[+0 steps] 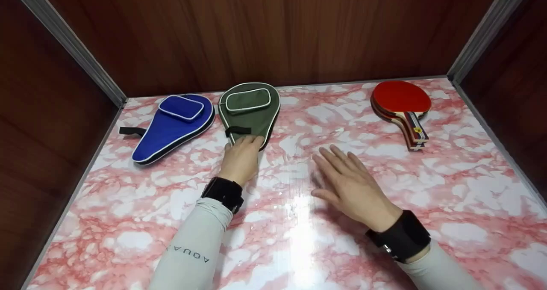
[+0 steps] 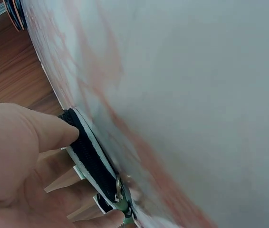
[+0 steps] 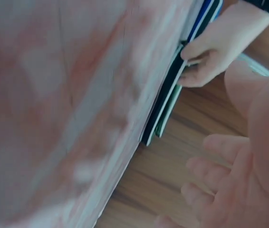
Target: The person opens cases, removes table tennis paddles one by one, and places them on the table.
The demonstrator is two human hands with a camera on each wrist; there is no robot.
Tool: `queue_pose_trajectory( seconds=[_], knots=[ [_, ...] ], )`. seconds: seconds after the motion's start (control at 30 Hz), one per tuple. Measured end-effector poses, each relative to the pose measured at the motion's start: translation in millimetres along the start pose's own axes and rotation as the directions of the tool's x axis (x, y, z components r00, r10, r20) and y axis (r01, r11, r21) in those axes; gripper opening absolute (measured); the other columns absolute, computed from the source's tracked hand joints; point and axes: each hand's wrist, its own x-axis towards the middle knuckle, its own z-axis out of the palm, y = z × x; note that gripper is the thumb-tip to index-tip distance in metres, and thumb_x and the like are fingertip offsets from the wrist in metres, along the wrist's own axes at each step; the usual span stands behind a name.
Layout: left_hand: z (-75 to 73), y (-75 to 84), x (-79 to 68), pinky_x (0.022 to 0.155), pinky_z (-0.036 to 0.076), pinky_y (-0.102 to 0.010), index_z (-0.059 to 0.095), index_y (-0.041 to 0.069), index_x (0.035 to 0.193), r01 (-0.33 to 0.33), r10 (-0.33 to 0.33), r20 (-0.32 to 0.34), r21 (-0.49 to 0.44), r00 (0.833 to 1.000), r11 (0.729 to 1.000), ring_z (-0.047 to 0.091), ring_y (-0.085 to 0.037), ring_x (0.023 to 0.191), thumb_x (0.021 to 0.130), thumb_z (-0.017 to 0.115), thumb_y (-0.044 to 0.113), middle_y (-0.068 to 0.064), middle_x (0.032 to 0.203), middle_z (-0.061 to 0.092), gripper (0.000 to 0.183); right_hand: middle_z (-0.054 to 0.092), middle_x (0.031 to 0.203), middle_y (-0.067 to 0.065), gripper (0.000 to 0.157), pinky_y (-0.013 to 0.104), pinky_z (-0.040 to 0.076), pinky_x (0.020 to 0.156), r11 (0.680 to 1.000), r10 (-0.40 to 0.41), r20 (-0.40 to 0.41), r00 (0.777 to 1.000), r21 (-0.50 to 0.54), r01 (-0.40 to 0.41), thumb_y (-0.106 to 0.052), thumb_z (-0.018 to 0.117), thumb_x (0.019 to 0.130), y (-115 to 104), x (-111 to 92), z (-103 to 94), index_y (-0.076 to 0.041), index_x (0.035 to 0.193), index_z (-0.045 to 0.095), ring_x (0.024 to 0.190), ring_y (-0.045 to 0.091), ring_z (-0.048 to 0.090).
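Observation:
In the head view, a green table tennis bat case (image 1: pixel 252 119) with white piping lies flat, narrow end towards me. My left hand (image 1: pixel 241 159) grips that narrow end. The left wrist view shows the thumb (image 2: pixel 61 133) against the black zipped side (image 2: pixel 91 159), with the fingers over the case's top and a metal zip pull near its end. My right hand (image 1: pixel 354 189) is held over the table with fingers extended, holding nothing. From the right wrist view, the left hand (image 3: pixel 220 45) is on the case (image 3: pixel 165 95); some of its fingers are hidden.
A blue bat case (image 1: pixel 173 127) with a black strap lies left of the green one. At the back right, red-faced table tennis bats (image 1: pixel 401 97) are stacked, handles towards me. Brown wood-grain panels (image 1: pixel 282 33) enclose the pink-and-white marbled table (image 1: pixel 299 221) at back and sides.

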Motion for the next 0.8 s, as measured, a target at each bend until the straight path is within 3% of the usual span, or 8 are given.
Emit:
queue_pose_trajectory(
  seconds=[0.27, 0.47, 0.63, 0.8],
  knots=[
    [-10.7, -18.9, -6.2, 0.122, 0.030, -0.074, 0.050, 0.011, 0.165, 0.067, -0.063, 0.044, -0.115, 0.997, 0.991, 0.036, -0.042, 0.160, 0.111, 0.065, 0.030, -0.018, 0.171, 0.044, 0.060, 0.038, 0.175, 0.016, 0.085, 0.063, 0.025, 0.129, 0.995, -0.095, 0.018, 0.995, 0.026, 0.094, -0.057, 0.069, 0.104, -17.8, -3.1, 6.1, -0.007, 0.169, 0.044, 0.163, 0.039, 0.032],
    [-19.2, -62.4, -11.2, 0.129, 0.019, -0.067, 0.043, 0.005, 0.168, 0.102, -0.108, -0.054, -0.106, 0.993, 0.989, 0.030, -0.048, 0.161, 0.111, 0.067, 0.039, -0.025, 0.173, 0.038, 0.071, 0.039, 0.175, 0.015, 0.085, 0.062, 0.026, 0.129, 0.991, -0.128, 0.040, 0.991, 0.035, 0.126, -0.059, 0.067, 0.105, -28.7, -4.5, 7.9, -0.008, 0.169, 0.045, 0.163, 0.038, 0.032],
    [-32.1, -100.7, -22.6, 0.127, 0.017, -0.073, 0.039, 0.001, 0.168, 0.212, -0.222, -0.115, -0.094, 0.968, 0.973, 0.026, -0.052, 0.161, 0.111, 0.066, 0.036, -0.028, 0.173, 0.036, 0.073, 0.039, 0.175, 0.014, 0.085, 0.061, 0.026, 0.129, 0.988, -0.151, 0.048, 0.987, 0.030, 0.149, -0.060, 0.066, 0.104, -33.5, -5.5, 10.3, -0.009, 0.169, 0.045, 0.164, 0.036, 0.031],
    [-41.6, -130.9, -35.4, 0.124, 0.010, -0.079, 0.032, -0.002, 0.170, 0.355, -0.364, -0.081, -0.108, 0.928, 0.928, 0.016, -0.056, 0.163, 0.112, 0.062, 0.037, -0.031, 0.175, 0.026, 0.077, 0.040, 0.175, 0.013, 0.085, 0.060, 0.027, 0.129, 0.985, -0.170, 0.067, 0.983, 0.038, 0.168, -0.062, 0.063, 0.104, -38.1, -6.8, 12.2, -0.010, 0.169, 0.045, 0.164, 0.034, 0.030]
  ],
)
